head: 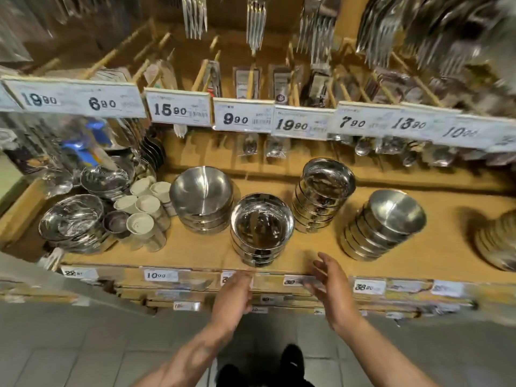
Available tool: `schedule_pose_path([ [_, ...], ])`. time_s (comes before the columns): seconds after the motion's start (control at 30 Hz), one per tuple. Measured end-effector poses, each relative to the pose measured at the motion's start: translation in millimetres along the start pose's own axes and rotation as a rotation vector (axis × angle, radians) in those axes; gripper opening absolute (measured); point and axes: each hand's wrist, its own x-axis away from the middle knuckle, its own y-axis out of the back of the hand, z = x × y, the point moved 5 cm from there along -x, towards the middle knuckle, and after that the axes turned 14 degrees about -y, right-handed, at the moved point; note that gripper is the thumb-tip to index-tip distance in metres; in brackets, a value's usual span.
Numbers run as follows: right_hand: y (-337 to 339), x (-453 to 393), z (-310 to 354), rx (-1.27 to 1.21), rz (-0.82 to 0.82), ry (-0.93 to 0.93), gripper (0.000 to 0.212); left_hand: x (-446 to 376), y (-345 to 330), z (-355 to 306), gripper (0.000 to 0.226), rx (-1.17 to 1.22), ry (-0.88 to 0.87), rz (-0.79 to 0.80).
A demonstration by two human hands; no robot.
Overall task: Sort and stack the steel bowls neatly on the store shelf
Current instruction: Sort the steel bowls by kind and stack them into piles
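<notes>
Steel bowls stand in stacks along the tan wooden shelf (195, 247): from nine o'clock, a wide brushed stack (201, 199), a polished front stack (262, 229), a tall mirror-bright stack (324, 194), and a leaning stack (382, 224) at three o'clock. At six o'clock the left hand (233, 296) and right hand (331, 289) hover spread and empty, flanking the front stack. This looks like a reach between stackings; next likely calls for gripping that stack's sides evenly.

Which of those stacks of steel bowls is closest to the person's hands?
The short stack of shiny steel bowls at the shelf's front edge, just beyond both hands; the other stacks stand farther back or off to the sides.
</notes>
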Motion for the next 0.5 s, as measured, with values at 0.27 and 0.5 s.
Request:
schedule_pose_path([
  [0.27,84.2,27.1,14.5,-0.076,-0.069,0.067,0.028,15.4,-82.1,-42.3,0.014,0.054,-0.116,0.088],
  [0.5,191.9,37.0,33.4,-0.154,-0.06,0.067,0.029,11.9,-158.5,-71.8,0.019,0.032,-0.238,0.072],
])
